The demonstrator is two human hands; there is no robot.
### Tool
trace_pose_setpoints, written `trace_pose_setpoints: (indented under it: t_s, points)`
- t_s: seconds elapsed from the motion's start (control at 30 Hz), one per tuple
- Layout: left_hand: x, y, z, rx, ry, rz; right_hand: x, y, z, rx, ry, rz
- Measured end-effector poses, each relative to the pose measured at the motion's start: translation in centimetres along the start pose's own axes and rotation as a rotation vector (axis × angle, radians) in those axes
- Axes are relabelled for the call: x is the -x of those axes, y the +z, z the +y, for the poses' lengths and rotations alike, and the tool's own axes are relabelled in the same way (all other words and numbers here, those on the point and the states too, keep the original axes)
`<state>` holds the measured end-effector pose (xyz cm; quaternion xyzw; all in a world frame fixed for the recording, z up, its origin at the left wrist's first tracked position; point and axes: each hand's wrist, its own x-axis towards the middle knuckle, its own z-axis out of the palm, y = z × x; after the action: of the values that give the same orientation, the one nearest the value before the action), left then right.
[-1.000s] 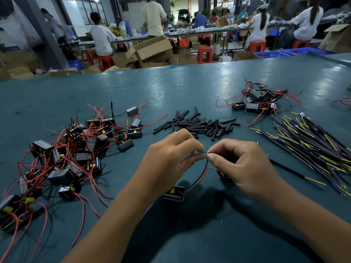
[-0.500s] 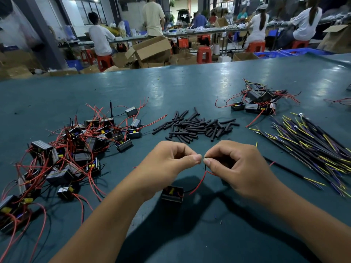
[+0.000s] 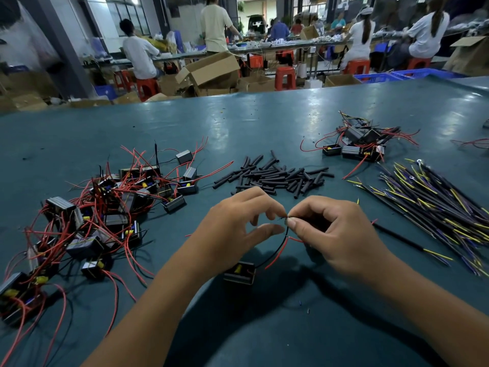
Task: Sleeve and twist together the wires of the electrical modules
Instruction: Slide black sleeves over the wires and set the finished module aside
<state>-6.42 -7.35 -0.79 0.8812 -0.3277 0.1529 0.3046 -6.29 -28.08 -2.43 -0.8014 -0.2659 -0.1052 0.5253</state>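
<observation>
My right hand (image 3: 336,234) pinches a black wire and a red wire (image 3: 277,254) together between thumb and forefinger, just below their bare ends. Both wires run down to a small black electrical module (image 3: 239,272) lying on the table under my left wrist. My left hand (image 3: 238,223) is right next to the wire ends, with its thumb and forefinger parted and a gap showing between them. A black sleeved lead (image 3: 399,239) runs out to the right from under my right hand.
A tangle of modules with red wires (image 3: 87,223) covers the table's left. Black sleeve pieces (image 3: 275,176) lie beyond my hands. A smaller module heap (image 3: 357,144) lies far right, with a bundle of black, yellow and purple leads (image 3: 428,205) nearer. Several people work at benches behind.
My left thumb and forefinger, pinched on the wire ends before, have come apart. Both hands have drifted slightly toward me, and my right hand keeps its pinch.
</observation>
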Motion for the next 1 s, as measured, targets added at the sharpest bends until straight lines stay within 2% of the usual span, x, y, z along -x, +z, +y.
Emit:
trace_pose_setpoints:
  t_s: [0.13, 0.23, 0.47, 0.67, 0.77, 0.83, 1.0]
  points:
    - [-0.1, 0.3, -0.2, -0.070, 0.100, 0.102, 0.0, 0.0, 0.1, -0.002, -0.005, -0.019]
    - [-0.1, 0.2, -0.2, -0.074, 0.106, 0.108, 0.0, 0.1, 0.3, -0.010, -0.004, -0.025]
    - [0.1, 0.2, 0.4, 0.219, -0.128, 0.018, 0.1, 0.1, -0.1, 0.068, -0.067, 0.007]
    - [0.0, 0.0, 0.2, 0.662, -0.485, -0.140, 0.2, 0.1, -0.4, 0.209, -0.167, -0.030]
    - [0.1, -0.1, 0.1, 0.767, -0.552, -0.229, 0.3, 0.2, -0.5, 0.220, -0.166, -0.047]
    - [0.2, -0.1, -0.1, 0.765, -0.564, -0.207, 0.2, 0.3, -0.4, 0.197, -0.139, -0.020]
    - [0.0, 0.0, -0.6, 0.671, -0.593, -0.022, 0.0, 0.4, -0.2, 0.073, 0.005, 0.091]
